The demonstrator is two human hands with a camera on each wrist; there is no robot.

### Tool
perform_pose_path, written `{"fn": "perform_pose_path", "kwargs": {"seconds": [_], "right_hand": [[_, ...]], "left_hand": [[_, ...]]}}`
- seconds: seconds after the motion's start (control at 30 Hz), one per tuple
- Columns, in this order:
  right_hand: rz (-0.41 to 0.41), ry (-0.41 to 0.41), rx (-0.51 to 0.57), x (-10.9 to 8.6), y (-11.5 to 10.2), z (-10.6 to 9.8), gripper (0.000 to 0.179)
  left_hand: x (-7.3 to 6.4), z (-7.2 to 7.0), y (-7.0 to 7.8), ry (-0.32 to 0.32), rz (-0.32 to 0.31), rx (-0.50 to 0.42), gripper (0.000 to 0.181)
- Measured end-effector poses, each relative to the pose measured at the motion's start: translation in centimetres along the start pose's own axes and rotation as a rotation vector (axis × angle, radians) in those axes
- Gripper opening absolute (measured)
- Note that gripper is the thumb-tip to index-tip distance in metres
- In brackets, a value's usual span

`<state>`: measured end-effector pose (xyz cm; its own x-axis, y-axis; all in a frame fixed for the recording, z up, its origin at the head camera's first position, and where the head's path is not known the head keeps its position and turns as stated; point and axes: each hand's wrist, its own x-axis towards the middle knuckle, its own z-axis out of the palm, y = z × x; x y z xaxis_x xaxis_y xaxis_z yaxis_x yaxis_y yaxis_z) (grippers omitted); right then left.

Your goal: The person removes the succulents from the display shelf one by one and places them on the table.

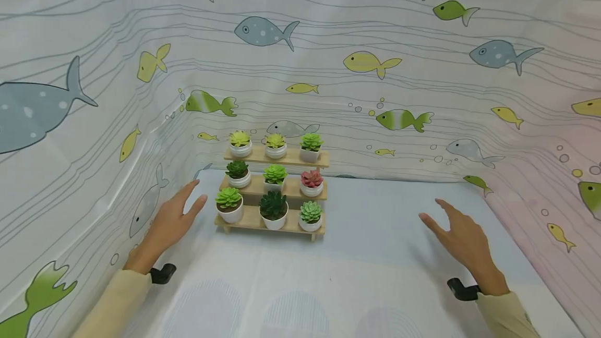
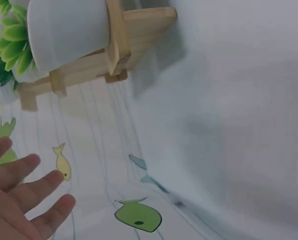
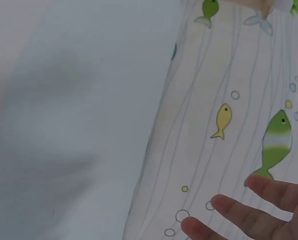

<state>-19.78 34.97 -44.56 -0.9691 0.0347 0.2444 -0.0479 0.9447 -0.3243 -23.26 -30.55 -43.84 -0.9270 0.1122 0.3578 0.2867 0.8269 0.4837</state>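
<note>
A three-tier wooden stand (image 1: 251, 218) holds several small potted succulents in three rows. On its bottom tier are a light green succulent (image 1: 229, 205), a dark green one (image 1: 274, 210) and a pale green one (image 1: 310, 216). The middle tier includes a red succulent (image 1: 312, 182). My left hand (image 1: 173, 220) is held just left of the stand, fingers spread, touching nothing. Well to the right of the stand, my right hand (image 1: 462, 239) hovers with its fingers apart and holds nothing. The left wrist view shows a white pot (image 2: 69, 32) close by on the wooden stand.
A pale tabletop (image 1: 375, 254) stretches between and in front of the hands. White cloth walls (image 1: 328, 14) printed with fish rise at the back and both sides. The left wall stands close to the left forearm (image 1: 117, 296).
</note>
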Motion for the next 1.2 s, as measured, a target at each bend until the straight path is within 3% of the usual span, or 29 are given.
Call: {"fn": "perform_pose_path", "kwargs": {"seconds": [0.13, 0.27, 0.7, 0.93, 1.07, 1.2], "right_hand": [[0.01, 0.011, 0.025, 0.0, -0.4, 0.9, 0.076], [0.001, 0.005, 0.056, 0.0, -1.0, 1.7, 0.072], [-0.076, 0.086, 0.094, 1.2, -3.2, 3.8, 0.062], [-0.017, 0.01, 0.171, 0.7, -4.2, 4.7, 0.064], [-0.023, -0.008, 0.213, 0.7, -5.0, 5.4, 0.062], [-0.043, -0.007, 0.223, 0.9, -5.7, 6.3, 0.061]], "left_hand": [[0.3, 0.5, -0.5, 0.07, -0.045, -0.114, 0.052], [0.9, 1.2, -0.9, 0.127, -0.07, -0.152, 0.046], [2.8, 2.8, -1.7, 0.046, -0.194, -0.372, 0.048], [3.9, 3.5, -2.6, -0.013, -0.229, -0.552, 0.044], [4.3, 3.8, -2.9, -0.029, -0.267, -0.621, 0.045], [4.6, 4.1, -3.1, -0.04, -0.248, -0.681, 0.048]]}}
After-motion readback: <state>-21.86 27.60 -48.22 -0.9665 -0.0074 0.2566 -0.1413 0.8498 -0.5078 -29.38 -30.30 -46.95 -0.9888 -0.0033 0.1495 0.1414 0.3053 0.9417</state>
